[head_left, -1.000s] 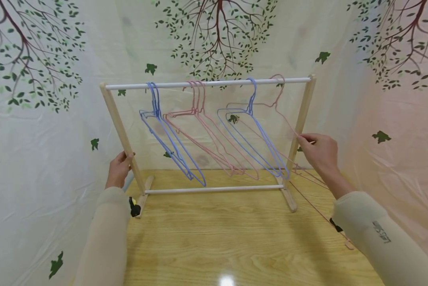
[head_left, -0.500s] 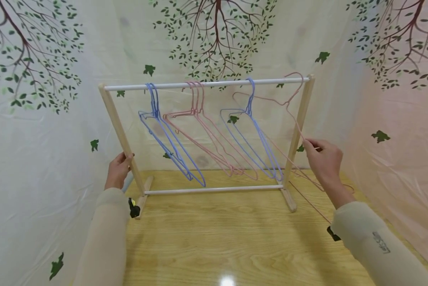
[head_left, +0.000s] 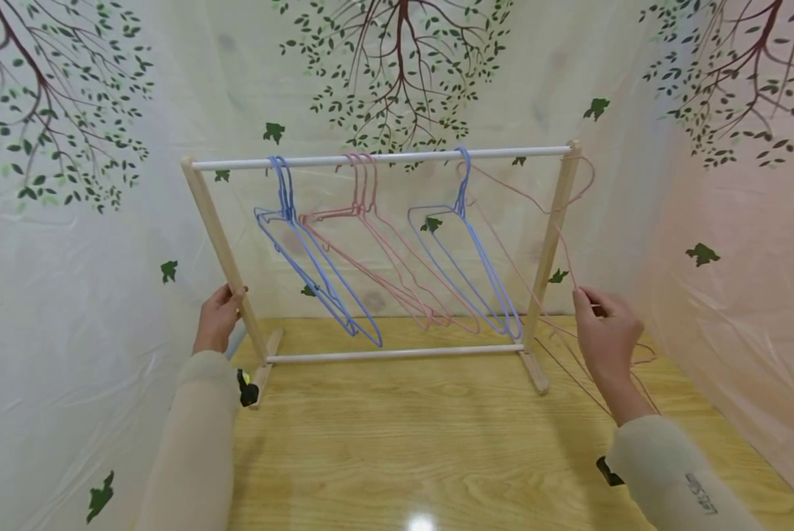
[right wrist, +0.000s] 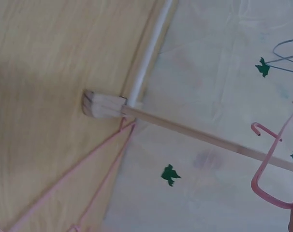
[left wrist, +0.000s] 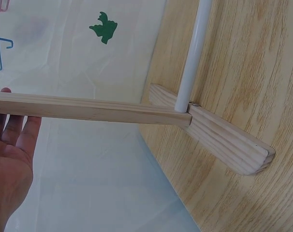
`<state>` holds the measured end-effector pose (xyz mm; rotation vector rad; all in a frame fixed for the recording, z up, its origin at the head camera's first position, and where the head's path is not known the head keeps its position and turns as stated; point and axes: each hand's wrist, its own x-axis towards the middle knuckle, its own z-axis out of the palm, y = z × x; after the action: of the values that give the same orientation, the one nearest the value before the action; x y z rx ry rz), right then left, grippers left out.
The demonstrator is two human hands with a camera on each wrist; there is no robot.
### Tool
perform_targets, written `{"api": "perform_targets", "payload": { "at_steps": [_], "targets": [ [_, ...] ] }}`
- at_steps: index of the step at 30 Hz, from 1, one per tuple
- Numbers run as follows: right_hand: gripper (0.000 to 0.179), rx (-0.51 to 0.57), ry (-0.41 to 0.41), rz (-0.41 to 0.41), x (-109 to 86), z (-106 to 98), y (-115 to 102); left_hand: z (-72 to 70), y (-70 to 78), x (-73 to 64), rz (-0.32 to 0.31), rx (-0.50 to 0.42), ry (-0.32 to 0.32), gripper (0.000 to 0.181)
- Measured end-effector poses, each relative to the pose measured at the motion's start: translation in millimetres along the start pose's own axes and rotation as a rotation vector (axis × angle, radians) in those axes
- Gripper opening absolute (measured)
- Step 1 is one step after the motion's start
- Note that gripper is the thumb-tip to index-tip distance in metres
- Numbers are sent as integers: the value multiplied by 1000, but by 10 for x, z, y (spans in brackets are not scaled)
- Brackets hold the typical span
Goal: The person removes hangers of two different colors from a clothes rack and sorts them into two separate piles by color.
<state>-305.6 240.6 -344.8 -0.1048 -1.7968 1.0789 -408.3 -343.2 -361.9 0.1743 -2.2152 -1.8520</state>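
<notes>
1. At the right end of the rack, the right hand (head_left: 607, 324) pinches a pink hanger (right wrist: 265, 163) between thumb and curled fingers, along one sloping arm; the right wrist view catches just the edge of this hand.
2. The held hanger is at the right post (head_left: 548, 258), its hook to the right of that post and its far arm reaching left toward the blue hooks; whether it touches them cannot be told.
3. On the left side, the left hand (head_left: 219, 318) grips the left post (head_left: 214, 228), its fingers passing behind the wood and a fingertip showing past the edge.
4. Along the white top bar (head_left: 423, 156) hang three groups: left blue hangers (head_left: 289, 210), middle pink hangers (head_left: 363, 207) and right blue hangers (head_left: 461, 203), all slanting down to the right.
5. Below them, a white lower bar (head_left: 397, 353) joins the wooden feet, the right foot (head_left: 534, 370) among them, which stand on a wood-grain table (head_left: 397, 442).
6. To the right of the rack, loose pink hangers (right wrist: 64, 183) lie on the table, partly hidden by the right hand.
7. Behind everything hangs a pale backdrop (head_left: 211, 96) printed with leafy trees and green leaf shapes.
</notes>
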Motion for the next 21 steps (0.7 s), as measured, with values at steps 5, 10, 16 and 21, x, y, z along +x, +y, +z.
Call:
{"api": "perform_targets", "payload": {
  "at_steps": [5, 10, 16, 21],
  "targets": [
    [16, 69, 88, -9, -186, 11, 137, 1, -20, 12, 16, 3, 7, 55],
    [10, 128, 185, -40, -335, 8, 193, 6, -12, -15, 11, -4, 4, 55],
    [12, 165, 245, -75, -463, -108, 1, 6, -3, -42, 10, -8, 7, 54],
    [15, 201, 264, -44, -510, -226, -41, -8, -4, -65, 16, -10, 9, 54]
  ]
}}
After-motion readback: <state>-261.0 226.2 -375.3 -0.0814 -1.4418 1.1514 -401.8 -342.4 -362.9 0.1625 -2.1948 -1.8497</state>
